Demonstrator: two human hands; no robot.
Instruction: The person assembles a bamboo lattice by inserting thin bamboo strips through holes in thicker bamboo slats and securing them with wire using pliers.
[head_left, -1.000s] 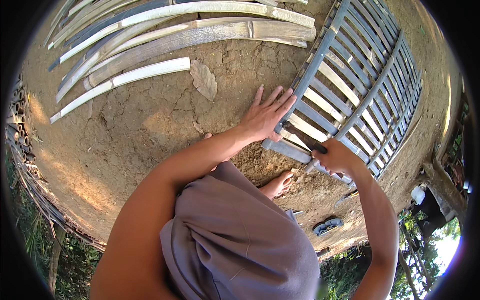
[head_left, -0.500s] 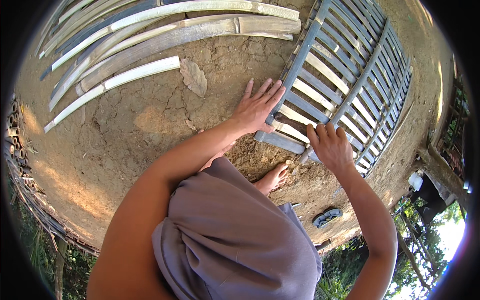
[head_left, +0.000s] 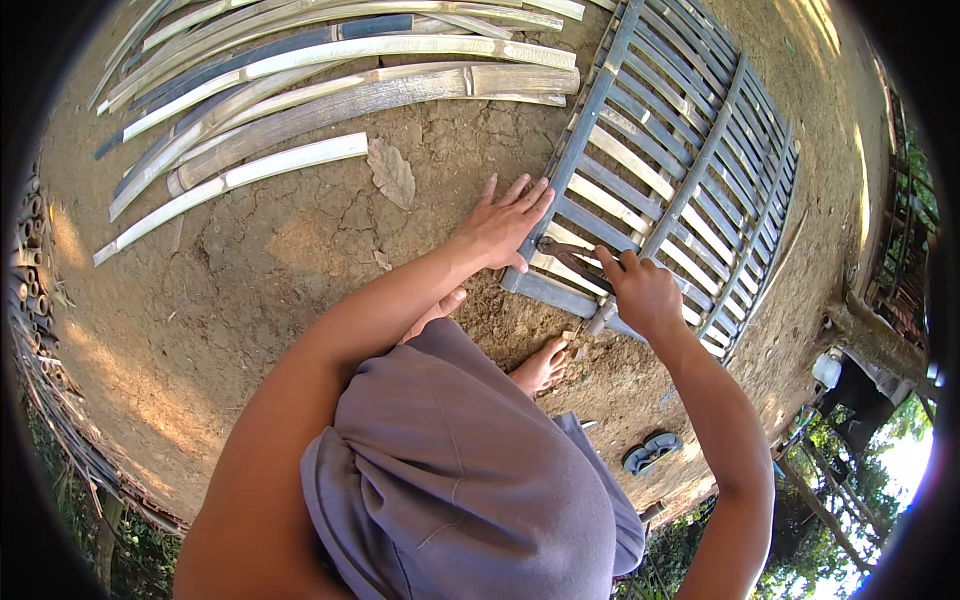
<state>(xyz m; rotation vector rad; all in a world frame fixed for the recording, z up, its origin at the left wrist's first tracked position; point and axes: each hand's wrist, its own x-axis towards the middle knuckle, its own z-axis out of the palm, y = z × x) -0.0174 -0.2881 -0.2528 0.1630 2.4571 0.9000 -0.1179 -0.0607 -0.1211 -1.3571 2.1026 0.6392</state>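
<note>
Dark bamboo, mixed with paler lengths, formed the slatted panel (head_left: 692, 165) that lay on the bare earth (head_left: 300, 285) ahead of the person and to the right, its near corner close to the feet. Crossbars ran over its rows of slats, and a dark side rail (head_left: 588, 118) bounded its left edge.

The left hand (head_left: 508, 225) was laid palm down at that rail near the corner, fingers spread a little apart, their tips on the bamboo and the thumb pointing toward the corner. The right hand (head_left: 645, 290) was closed around the handles of dark metal pincers (head_left: 572, 256), the fingers curled over them from above. The head of the pincers reached left to the rail, just beside the left thumb; what it gripped there, if anything, was too small to tell. Below the right hand, a short rod-like piece (head_left: 600, 319) lay by the panel's near end.

To the upper left, long split bamboo strips (head_left: 330, 105) lay roughly side by side, and one pale strip (head_left: 230, 180) rested nearer, apart from them. A dry brown leaf (head_left: 390, 174) lay just beyond its right end. A bare foot (head_left: 542, 367) stood near the panel's corner, and dark sandals (head_left: 652, 454) lay farther right.
</note>
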